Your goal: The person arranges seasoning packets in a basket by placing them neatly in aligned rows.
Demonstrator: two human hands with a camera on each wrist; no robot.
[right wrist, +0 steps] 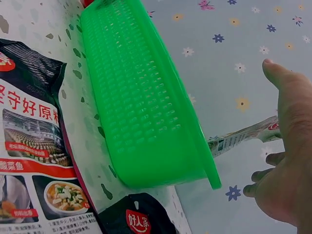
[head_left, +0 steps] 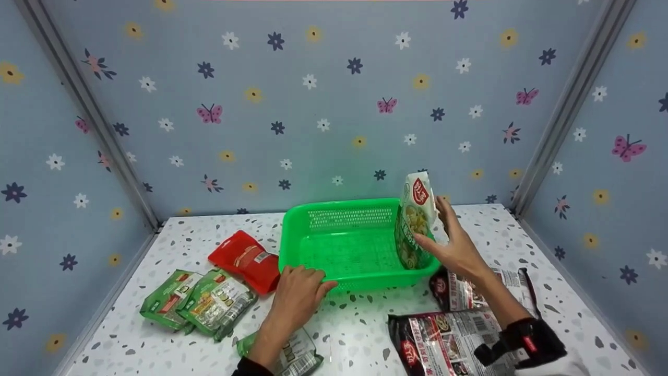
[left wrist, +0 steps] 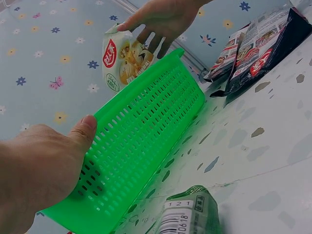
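A green plastic basket [head_left: 342, 253] stands on the speckled table near the back wall. My left hand [head_left: 300, 293] grips its near rim by the left corner, the thumb lying along the edge in the left wrist view. Upright inside the basket's right end is a green and white food packet [head_left: 415, 224] with a red logo. Beside that packet is my right hand [head_left: 462, 253], thumb in front and fingers behind. The right wrist view shows this hand [right wrist: 287, 161] with its fingers spread and not curled round the packet.
Left of the basket lie a red pouch [head_left: 248, 261] and two green packets, one [head_left: 219, 303] overlapping the other [head_left: 168, 300]. Another green packet [head_left: 298, 355] lies partly under my left forearm. Two black-edged bags, one nearer [head_left: 443, 339] and one farther [head_left: 514, 282], lie at the right.
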